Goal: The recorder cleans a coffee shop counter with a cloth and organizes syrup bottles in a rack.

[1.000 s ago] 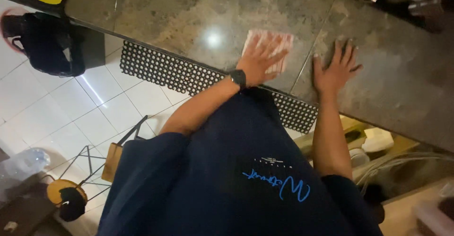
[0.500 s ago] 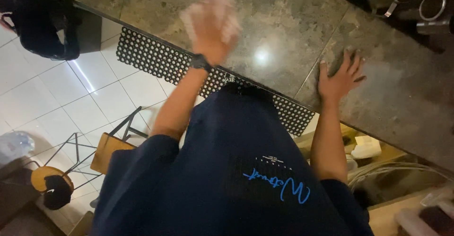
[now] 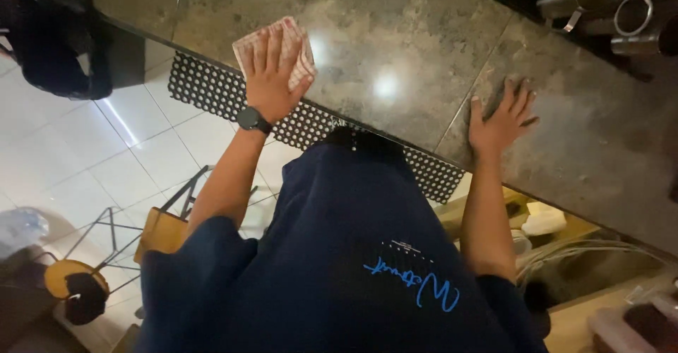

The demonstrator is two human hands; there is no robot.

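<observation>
While the left hand presses flat, fingers spread, on a soft checked pink cloth near the polished mottled stone counter edge, the right hand rests open-palmed, holding nothing.

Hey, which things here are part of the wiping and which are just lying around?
Part of the job:
left hand
checked cloth under that hand
stone counter
right hand, flat on the counter

Just lying about:
metal cups
black perforated mat
dark bag
stool

Pink checked cloth flat on countertop
</observation>
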